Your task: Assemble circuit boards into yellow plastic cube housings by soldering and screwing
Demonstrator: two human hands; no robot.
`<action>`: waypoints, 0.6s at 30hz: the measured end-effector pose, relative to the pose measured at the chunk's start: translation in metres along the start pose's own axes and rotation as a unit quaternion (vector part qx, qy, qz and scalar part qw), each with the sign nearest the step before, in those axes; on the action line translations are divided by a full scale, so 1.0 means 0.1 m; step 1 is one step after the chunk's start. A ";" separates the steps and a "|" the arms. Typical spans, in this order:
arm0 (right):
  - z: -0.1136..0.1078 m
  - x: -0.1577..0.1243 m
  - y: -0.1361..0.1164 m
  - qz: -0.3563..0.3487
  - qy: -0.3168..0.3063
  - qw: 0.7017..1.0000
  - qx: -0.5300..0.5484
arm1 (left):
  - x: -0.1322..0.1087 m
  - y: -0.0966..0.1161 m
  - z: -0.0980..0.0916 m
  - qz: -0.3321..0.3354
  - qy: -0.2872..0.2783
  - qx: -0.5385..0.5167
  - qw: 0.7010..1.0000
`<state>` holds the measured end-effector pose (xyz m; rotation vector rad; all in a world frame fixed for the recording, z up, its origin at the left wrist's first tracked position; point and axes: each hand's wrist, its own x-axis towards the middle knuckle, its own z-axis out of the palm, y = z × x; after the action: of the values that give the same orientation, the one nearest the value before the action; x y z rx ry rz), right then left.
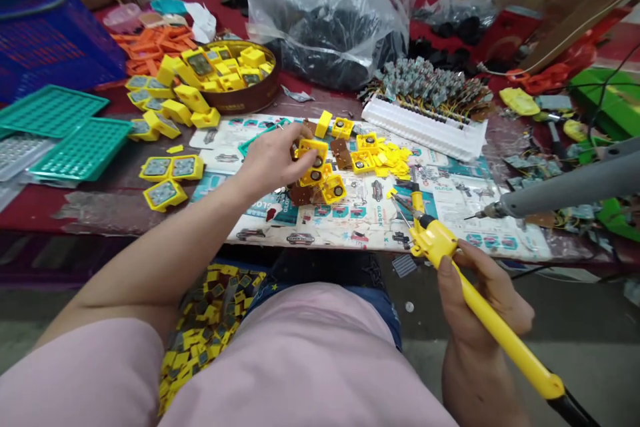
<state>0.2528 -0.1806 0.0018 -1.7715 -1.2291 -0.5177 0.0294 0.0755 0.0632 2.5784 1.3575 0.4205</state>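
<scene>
My left hand (273, 159) is closed on a small yellow plastic case (312, 147) with a round dark part inside. It holds the case over a group of similar open yellow cases (333, 188) on the printed board (320, 230). My right hand (483, 287) is wrapped round the yellow handle of a corded soldering iron (487, 310). The iron's thin metal tip (400, 203) points up and left over the board, apart from the cases. Flat yellow pieces (393, 159) lie in a pile beside brown square plates (341, 153).
A round tin (245, 103) overflows with yellow cases. Wired circuit boards fill a white rack (425, 128). A grey screwdriver-like tool (565, 180) reaches in from the right. Teal trays (83, 150) and a blue basket (55, 33) stand left; a clear plastic bag (335, 20) sits behind.
</scene>
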 end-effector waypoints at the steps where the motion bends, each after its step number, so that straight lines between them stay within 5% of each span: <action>1: 0.01 0.00 0.01 -0.004 0.004 1.000 0.003 | 0.08 -0.03 -0.04 -0.019 -0.037 0.038 0.998; 3: 0.03 0.01 0.03 -0.012 0.008 1.000 0.002 | 0.20 -0.07 -0.11 -0.027 -0.082 0.087 0.992; 7: 0.06 0.03 0.08 -0.008 0.003 1.000 -0.005 | 0.54 -0.09 -0.16 0.003 -0.041 0.081 0.996; 13: 0.12 0.05 0.11 -0.003 0.009 1.000 0.025 | 1.21 -0.11 0.20 -0.017 -0.119 0.147 0.982; 18: 0.11 0.02 0.17 0.014 0.004 1.000 0.010 | 1.27 -0.14 0.18 -0.078 -0.068 -0.013 0.995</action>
<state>0.2677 -0.1722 -0.0096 -1.7652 -1.1977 -0.4945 0.0929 0.1877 0.0625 2.4097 1.4793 0.2300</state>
